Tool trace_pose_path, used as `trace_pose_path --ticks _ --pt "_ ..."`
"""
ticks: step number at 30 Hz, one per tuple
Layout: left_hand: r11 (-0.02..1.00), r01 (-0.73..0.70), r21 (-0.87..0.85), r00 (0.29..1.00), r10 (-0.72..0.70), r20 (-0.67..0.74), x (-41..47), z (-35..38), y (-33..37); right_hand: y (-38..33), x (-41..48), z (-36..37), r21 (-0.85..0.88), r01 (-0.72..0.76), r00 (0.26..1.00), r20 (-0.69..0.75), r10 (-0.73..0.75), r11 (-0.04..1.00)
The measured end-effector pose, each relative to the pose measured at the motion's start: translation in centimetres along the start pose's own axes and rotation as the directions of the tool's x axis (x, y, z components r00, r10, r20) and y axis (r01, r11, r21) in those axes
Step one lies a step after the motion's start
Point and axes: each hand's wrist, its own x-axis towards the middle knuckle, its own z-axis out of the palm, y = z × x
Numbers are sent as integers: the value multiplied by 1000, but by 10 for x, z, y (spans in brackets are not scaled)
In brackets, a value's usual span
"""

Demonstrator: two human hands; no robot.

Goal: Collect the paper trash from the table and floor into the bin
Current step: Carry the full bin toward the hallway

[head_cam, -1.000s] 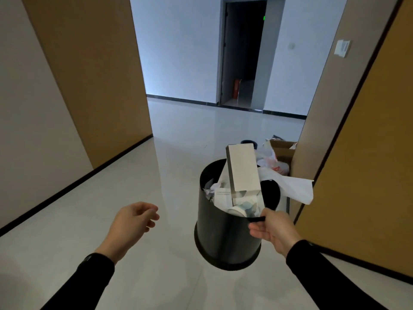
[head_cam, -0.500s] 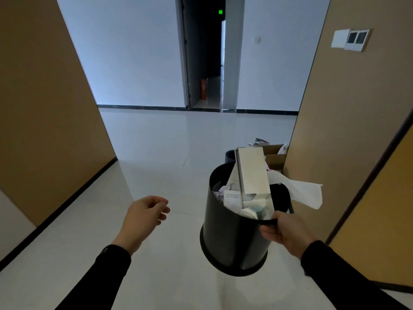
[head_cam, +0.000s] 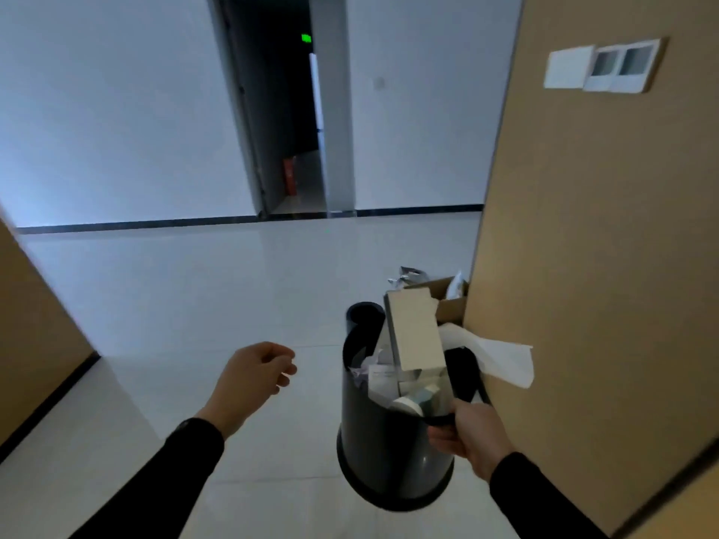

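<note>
Head view, hallway interior, items listed by size:

Floor (head_cam: 202, 305): pale glossy tile, running back to a white wall with a dark baseboard

Tan wall panel (head_cam: 599, 266): fills the right side; a white switch plate (head_cam: 568, 67) with two small grey windows beside it sits high on it

Doorway (head_cam: 280, 110): dark opening in the far wall, green lit sign (head_cam: 306, 38) above, a red object (head_cam: 288, 176) standing low inside, too small to identify

Bin (head_cam: 385, 453): black, round, held clear of the floor and tilted, its rim toward the far wall; filled above the rim with paper trash

Grey-white box (head_cam: 414, 332): tall, upright in the bin, standing well above the rim

White paper sheet (head_cam: 498, 355): hangs out over the bin's right edge, toward the tan panel

Crumpled papers (head_cam: 369, 373): packed inside the bin to the left of the box

Cardboard box (head_cam: 451, 301): brown, on the floor behind the bin against the panel, more trash poking out of it

Second black container (head_cam: 363, 315): on the floor just behind the bin, mostly hidden

Right hand (head_cam: 472, 435): black sleeve, fingers closed around the bin's near rim, carrying it

Left hand (head_cam: 255, 377): black sleeve, fingers loosely curled, holding nothing, well left of the bin
</note>
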Motion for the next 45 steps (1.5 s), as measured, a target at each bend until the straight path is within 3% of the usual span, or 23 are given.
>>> trace_pose_path --ticks 7,12,15,21,25,28,37,45 --pt "995 -91 42 963 77 259 153 95 55 -52 88 -35 166 26 977 -211 10 986" --pt "982 -171 76 859 111 501 248 198 74 -44 152 -69 324 28 905 -411 113 946" --pt "971 -216 103 753 99 650 299 266 72 -33 197 -78 426 24 818 -529 228 904" --pt "932 -307 191 465 -28 885 372 397 68 -12 265 -82 597 32 590 -659 467 802" --pt "910 -319 265 312 -163 936 386 462 41 13 287 -85 688 70 530 -639 557 722" --pt "878 -398 264 234 -181 955 384 498 5 45 313 -89 728 89 512 -619 596 680" --pt "831 -459 315 191 -254 948 396 619 -145 198 423 -121 773 158 450 -611 652 615" --pt "776 -508 373 162 -340 926 395 692 -287 333 510 -141 809 199 445 -578 684 554"
